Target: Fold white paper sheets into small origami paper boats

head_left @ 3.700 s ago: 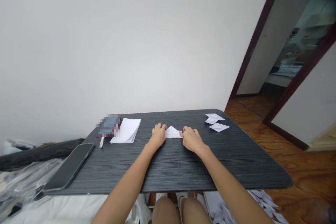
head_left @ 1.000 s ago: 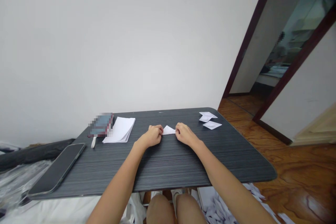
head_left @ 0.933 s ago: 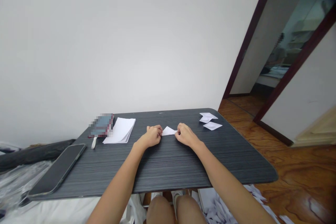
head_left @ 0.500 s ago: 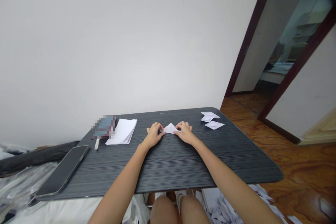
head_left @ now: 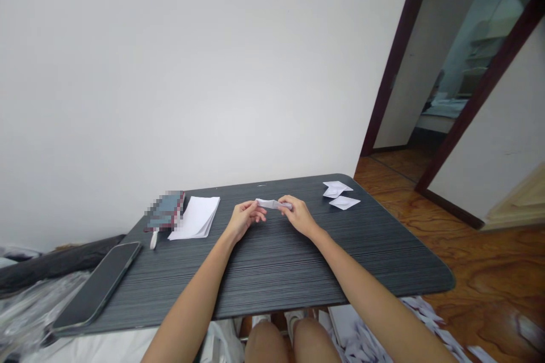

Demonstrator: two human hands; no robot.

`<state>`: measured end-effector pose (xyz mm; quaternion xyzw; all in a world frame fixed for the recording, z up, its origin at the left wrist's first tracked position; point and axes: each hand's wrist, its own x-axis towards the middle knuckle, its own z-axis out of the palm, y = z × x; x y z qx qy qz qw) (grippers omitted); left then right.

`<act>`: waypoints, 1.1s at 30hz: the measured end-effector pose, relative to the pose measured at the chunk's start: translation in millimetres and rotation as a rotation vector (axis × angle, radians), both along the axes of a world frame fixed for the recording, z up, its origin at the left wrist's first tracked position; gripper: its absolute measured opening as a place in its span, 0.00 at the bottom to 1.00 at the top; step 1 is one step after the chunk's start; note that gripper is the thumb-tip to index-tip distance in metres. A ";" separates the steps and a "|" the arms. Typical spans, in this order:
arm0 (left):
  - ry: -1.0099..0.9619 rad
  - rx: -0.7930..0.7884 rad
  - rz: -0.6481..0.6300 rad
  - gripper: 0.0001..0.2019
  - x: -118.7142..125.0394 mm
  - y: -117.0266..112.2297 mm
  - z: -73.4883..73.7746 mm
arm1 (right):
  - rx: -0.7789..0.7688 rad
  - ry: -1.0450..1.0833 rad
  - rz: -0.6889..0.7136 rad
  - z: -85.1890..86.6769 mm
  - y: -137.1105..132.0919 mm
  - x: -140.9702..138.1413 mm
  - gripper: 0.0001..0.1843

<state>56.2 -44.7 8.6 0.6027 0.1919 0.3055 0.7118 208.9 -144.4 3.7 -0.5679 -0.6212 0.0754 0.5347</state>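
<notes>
Between my hands is a small piece of folded white paper (head_left: 268,203), seen nearly edge-on as a narrow strip above the table. My left hand (head_left: 246,218) pinches its left end, the lower fingers loosely curled. At the other end my right hand (head_left: 294,213) grips it between thumb and fingers. Part of the paper is covered by my fingertips. To the right, several folded white paper pieces (head_left: 344,202) with pointed ends lie on the dark table (head_left: 276,272). A stack of white sheets (head_left: 196,216) rests to the left of my left hand.
A pouch (head_left: 166,210), partly pixelated, with a white strap sits left of the sheets. A large black phone (head_left: 97,283) lies at the table's left edge. Below the right front edge is a heap of folded white paper (head_left: 361,343). A white wall rises behind the table.
The paper was a flat triangle with its point up on the table; now it is raised and turned to a narrow strip. Both hands have turned with it, and the view has shifted slightly.
</notes>
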 end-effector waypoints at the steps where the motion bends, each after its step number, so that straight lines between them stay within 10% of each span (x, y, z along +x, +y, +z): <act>1: -0.005 -0.022 -0.005 0.14 -0.6 0.0 0.5 | 0.029 -0.026 -0.006 1.3 -0.9 -0.3 0.05; 24: 0.029 0.398 0.235 0.19 -9.0 -8.9 18.3 | 0.033 0.357 0.032 -1.3 5.9 8.2 0.09; 33: 0.025 0.233 0.111 0.17 -4.9 -9.0 12.6 | 0.063 0.493 0.119 -0.5 7.5 8.3 0.07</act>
